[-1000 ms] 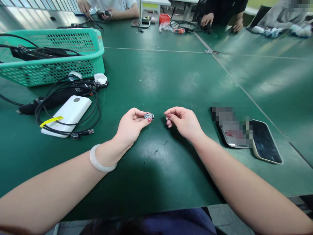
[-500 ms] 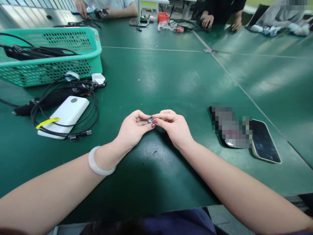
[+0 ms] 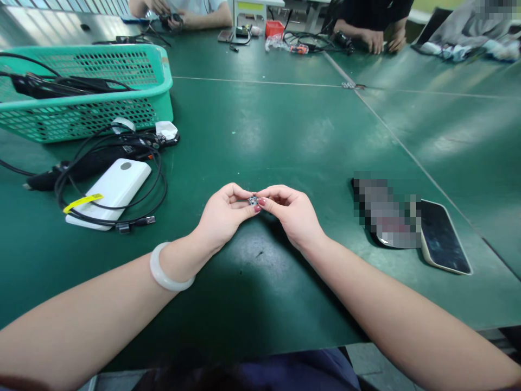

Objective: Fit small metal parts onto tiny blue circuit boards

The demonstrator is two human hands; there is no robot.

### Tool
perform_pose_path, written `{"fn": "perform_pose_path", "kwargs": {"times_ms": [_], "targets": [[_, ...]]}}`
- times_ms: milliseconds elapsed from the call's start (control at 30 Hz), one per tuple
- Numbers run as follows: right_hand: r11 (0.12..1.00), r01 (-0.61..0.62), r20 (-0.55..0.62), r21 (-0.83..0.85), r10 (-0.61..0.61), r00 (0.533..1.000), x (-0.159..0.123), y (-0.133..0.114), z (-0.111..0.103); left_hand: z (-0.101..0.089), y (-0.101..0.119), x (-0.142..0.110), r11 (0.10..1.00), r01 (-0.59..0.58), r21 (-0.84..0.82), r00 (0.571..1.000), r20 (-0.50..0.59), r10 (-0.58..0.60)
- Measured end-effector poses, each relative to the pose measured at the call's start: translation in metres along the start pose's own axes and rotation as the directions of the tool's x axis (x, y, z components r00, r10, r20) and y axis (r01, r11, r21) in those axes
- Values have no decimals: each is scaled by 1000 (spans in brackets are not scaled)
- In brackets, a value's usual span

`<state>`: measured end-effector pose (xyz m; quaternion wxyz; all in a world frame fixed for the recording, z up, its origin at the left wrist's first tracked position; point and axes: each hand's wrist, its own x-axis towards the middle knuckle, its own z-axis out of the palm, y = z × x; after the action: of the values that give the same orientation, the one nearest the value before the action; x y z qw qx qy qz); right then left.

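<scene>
Purple-blue cloth at the near table edge. Both forearms reach in over the green table; white bangle on the left wrist. Dark mark on the tabletop, just nearer than the hands.

Left hand: pinching, thumb on the near side, index finger on the far side, holding a small piece, silvery and dark, right out at the fingertips, not in the palm. Right hand: thumb and index tip drawn narrow, meeting the piece's right side; can't tell if they grip it or something tinier. Piece sits between the two hands, tips of both nearly touching around it, part of it covered. Detail too small to read.

Right side: pale-edged phone lying flat, next to a dark slab, mostly pixelated. Left side: white block with a looped black cable over it, yellow tag, USB plug; long black device just behind. Beyond that, green basket with black gear inside.

Far end: red box, clear plastic; a co-worker's hands on a dark object at left, another's hands at right.
</scene>
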<state>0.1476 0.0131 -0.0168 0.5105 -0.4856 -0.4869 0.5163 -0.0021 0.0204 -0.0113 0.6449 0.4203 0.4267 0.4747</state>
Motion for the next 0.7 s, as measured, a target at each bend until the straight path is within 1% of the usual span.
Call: {"fn": "perform_pose_path", "kwargs": {"times_ms": [167,467,600,700], "targets": [[1000,-13,4,-22,13,1000,-1,-2,0,-1,-1,1,1000,3,-6,1000,10,-3],[999,-41,14,-4,41,999,0,-3,0,-1,-1,1,1000,6,-13,1000,12,-6],[999,-34,4,24,34,999,-1,-4,1,-1,-1,1,999,18,-28,1000,16,-18],[999,-31,-8,9,31,999,0,-5,2,-2,-1,2,999,17,-45,1000,25,-16]]}}
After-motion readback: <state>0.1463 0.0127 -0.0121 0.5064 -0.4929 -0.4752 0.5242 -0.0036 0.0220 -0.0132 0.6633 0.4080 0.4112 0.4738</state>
